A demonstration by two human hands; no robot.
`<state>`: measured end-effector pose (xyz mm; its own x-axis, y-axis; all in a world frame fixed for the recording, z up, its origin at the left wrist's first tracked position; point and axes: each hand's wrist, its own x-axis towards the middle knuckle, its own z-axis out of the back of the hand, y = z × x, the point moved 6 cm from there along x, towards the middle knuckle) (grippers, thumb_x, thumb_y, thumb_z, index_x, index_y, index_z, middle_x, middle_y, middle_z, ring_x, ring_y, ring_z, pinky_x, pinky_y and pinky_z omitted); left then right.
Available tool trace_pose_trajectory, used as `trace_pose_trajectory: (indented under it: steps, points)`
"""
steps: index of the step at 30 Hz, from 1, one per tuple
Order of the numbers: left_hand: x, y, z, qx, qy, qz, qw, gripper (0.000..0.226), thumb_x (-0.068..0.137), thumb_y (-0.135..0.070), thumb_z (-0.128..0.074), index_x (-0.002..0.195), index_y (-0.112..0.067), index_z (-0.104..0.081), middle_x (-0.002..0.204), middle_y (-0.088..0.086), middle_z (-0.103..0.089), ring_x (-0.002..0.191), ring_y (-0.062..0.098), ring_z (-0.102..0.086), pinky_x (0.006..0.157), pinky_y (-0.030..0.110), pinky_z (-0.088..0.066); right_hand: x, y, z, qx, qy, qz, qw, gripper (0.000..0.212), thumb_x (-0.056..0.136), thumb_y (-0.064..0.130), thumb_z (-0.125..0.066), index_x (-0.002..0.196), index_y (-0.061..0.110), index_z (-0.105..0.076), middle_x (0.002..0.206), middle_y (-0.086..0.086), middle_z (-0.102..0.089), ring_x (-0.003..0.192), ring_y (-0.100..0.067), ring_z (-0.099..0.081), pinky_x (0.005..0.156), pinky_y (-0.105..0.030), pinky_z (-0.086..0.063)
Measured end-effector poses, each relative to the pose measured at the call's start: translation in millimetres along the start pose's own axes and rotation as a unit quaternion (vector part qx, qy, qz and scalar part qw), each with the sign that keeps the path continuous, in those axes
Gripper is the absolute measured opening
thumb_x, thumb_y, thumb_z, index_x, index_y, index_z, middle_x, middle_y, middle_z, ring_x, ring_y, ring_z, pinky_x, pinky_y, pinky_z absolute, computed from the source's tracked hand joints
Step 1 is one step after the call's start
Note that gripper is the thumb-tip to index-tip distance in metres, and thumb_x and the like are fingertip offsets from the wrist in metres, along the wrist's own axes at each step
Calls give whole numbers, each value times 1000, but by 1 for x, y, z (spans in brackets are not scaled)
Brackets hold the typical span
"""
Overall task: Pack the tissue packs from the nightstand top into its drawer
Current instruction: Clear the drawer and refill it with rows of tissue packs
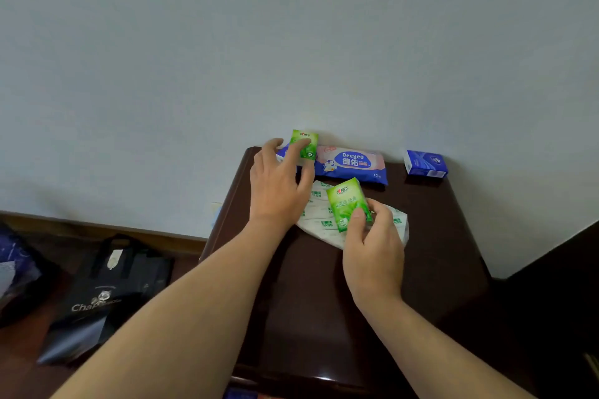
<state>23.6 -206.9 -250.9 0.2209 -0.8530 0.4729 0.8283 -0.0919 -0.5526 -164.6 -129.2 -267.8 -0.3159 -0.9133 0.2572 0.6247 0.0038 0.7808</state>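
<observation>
**Both hands on small green packs at the nightstand top**

Hands led the scene: the left hand [278, 185] reached toward the far left corner of the nightstand [324, 301], fingers pinched on a small green tissue pack [306, 143] held tilted upright near the wall [291, 42]; the right hand [372, 236] grasped a second green tissue pack [346, 204] between thumb and fingers, its long axis running up and slightly left. Neither hand was released.

By size, the nightstand's dark glossy top carried everything. Along its back edge lay the long blue wipes pack [350, 165], long axis parallel to the wall, its left end hidden behind the left hand. A flat white wrapper with green print [321, 217] lay beneath the right hand, just in front of the wipes pack. A small blue tissue box [425, 164] stood apart at the far right corner, nearer the right hand.

The drawer was not visible; judged from the task, it sat below the near front edge, toward the person. Both held packs therefore lay away from the drawer, and the coming move probably called for drawing the hands back over the bare near half of the top, which offered open room. A dark tote bag [107, 298] sat on the floor to the left, well apart.
</observation>
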Motion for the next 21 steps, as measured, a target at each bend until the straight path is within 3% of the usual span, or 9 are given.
trace_pose_trajectory:
  steps: [5, 8, 12, 15, 18, 21]
  points:
    - [18, -2, -21, 92, 27, -50, 994, 46, 101, -52, -48, 146, -45, -49, 153, 8, -40, 139, 28, -38, 118, 46, -30, 2, -7, -3, -5, 1, -4, 1000, 36, 108, 40, -44, 138, 24, -55, 110, 13, -65, 91, 2, -61, 62, -11, -39]
    - [20, -1, -25, 98, 25, -48, 994, 40, 100, -50, -51, 139, -41, -52, 144, 7, -46, 129, 29, -43, 108, 45, -35, 3, -6, -4, -4, 3, -2, 1000, 35, 108, 40, -44, 137, 24, -56, 112, 11, -66, 96, -2, -64, 68, -15, -46]
    - [18, 1, -14, 23, -5, -14, 1000, 34, 96, -31, -61, 129, -25, -60, 128, 7, -55, 112, 30, -46, 93, 40, -40, 2, -4, -4, -8, 5, 1, 1000, 36, 108, 39, -44, 138, 23, -56, 112, 10, -67, 98, -4, -64, 72, -21, -51]
    - [7, 1, 0, -64, -37, -10, 997, 36, 93, -19, -64, 127, -10, -57, 124, 7, -58, 108, 27, -44, 98, 41, -42, 2, -2, -4, -12, 4, 3, 1000, 35, 108, 39, -43, 137, 23, -56, 111, 10, -67, 99, -6, -64, 75, -26, -53]
    - [-21, 8, 24, -149, -40, 21, 988, 46, 94, -18, -66, 136, -14, -49, 129, 0, -53, 112, 16, -37, 100, 33, -41, 2, 0, -3, -14, 5, -1, 1000, 34, 108, 40, -43, 135, 24, -55, 116, 8, -68, 104, -11, -65, 81, -33, -54]
    - [-68, 12, 59, -151, -42, 19, 987, 56, 92, -18, -67, 143, -21, -44, 132, -8, -51, 112, 11, -37, 96, 20, -34, 1, 5, -1, -28, 6, -2, 1000, 34, 108, 37, -44, 136, 20, -56, 124, 0, -69, 114, -20, -64, 94, -41, -51]
